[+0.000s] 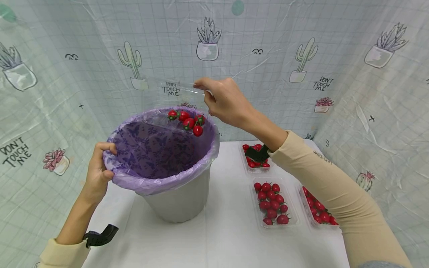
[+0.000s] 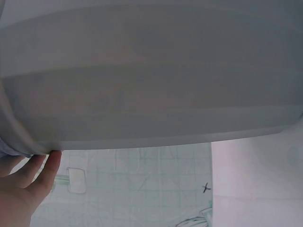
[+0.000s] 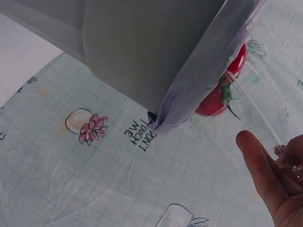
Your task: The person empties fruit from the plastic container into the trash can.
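My left hand grips the left rim of a grey trash bin, which has a purple patterned liner folded over its rim. In the left wrist view, the fingers press near the rim on the bin's outside. Above the far right side of the bin, my right hand pinches the edge of a clear plastic container, steeply tilted. Several red cherry tomatoes with green stems gather along its lower part, over the bin's mouth. In the right wrist view, the bin's wall and liner hide part of the tomatoes.
Three clear containers of cherry tomatoes stand on the white table to the right: one at the back, one in the middle, and one partly behind the right sleeve. A printed curtain surrounds the table.
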`<state>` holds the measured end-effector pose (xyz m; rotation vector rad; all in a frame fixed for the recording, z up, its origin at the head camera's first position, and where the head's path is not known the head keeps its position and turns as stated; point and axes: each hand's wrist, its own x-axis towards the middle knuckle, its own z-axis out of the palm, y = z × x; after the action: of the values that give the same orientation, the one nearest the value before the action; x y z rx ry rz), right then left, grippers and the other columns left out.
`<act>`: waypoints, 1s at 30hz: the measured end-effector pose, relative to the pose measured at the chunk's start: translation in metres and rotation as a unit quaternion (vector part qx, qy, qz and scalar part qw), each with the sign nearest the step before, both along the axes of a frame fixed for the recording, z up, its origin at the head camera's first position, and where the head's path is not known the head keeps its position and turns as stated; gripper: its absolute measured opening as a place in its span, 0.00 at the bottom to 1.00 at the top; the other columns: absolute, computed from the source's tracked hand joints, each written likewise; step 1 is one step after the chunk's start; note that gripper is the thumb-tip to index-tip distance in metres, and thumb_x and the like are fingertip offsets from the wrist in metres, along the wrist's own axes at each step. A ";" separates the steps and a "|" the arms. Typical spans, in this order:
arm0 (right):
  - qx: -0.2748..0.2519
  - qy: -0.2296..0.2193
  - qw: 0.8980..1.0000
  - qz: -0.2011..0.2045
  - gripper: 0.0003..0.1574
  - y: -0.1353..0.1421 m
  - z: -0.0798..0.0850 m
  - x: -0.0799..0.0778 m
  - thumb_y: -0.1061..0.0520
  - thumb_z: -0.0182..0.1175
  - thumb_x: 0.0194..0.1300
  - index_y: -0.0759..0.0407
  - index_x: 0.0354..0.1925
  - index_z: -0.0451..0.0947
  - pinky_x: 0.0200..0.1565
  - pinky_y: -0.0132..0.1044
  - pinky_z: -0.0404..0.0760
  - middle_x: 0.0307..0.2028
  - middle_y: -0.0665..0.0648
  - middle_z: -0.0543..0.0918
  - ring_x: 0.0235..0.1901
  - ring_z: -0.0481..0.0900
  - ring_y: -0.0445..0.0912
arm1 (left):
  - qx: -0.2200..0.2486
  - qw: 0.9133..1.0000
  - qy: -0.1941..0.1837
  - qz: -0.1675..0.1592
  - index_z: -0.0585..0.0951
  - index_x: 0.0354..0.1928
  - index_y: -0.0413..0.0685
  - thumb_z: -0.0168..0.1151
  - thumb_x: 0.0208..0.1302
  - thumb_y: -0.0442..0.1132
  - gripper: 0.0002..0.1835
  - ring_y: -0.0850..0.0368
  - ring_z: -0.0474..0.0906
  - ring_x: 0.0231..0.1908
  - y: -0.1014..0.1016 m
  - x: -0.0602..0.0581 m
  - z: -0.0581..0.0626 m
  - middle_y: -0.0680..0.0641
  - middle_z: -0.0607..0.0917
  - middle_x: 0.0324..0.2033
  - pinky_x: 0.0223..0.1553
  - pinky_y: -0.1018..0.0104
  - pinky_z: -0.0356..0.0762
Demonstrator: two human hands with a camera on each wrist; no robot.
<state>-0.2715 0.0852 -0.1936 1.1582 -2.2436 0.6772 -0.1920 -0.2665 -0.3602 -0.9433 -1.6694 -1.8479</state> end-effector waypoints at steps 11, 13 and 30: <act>0.004 -0.002 1.000 -0.003 0.23 0.000 0.001 0.001 0.72 0.45 0.72 0.66 0.57 0.81 0.26 0.30 0.56 0.54 0.60 0.88 0.18 0.54 0.42 | -0.002 1.000 -0.003 0.004 0.71 0.49 0.40 0.76 0.57 0.60 0.36 0.59 0.66 0.35 0.001 0.001 0.001 0.49 0.70 0.38 0.29 0.67 0.59; 0.004 -0.003 1.000 -0.004 0.23 0.000 0.001 0.001 0.72 0.45 0.72 0.66 0.57 0.81 0.26 0.30 0.56 0.54 0.60 0.88 0.18 0.53 0.42 | -0.001 1.000 -0.004 0.004 0.71 0.49 0.40 0.76 0.57 0.60 0.36 0.59 0.66 0.35 0.001 0.002 0.001 0.49 0.70 0.38 0.29 0.67 0.59; 0.001 0.026 1.000 0.004 0.23 -0.002 0.001 0.002 0.72 0.45 0.72 0.66 0.56 0.81 0.27 0.32 0.53 0.52 0.60 0.89 0.20 0.50 0.42 | 0.000 1.000 -0.006 0.003 0.71 0.49 0.40 0.76 0.56 0.61 0.36 0.59 0.66 0.35 0.001 0.001 0.001 0.49 0.70 0.38 0.29 0.67 0.58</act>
<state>-0.2698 0.0837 -0.1926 1.1730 -2.1985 0.6396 -0.1913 -0.2657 -0.3593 -0.9277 -1.6786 -1.8520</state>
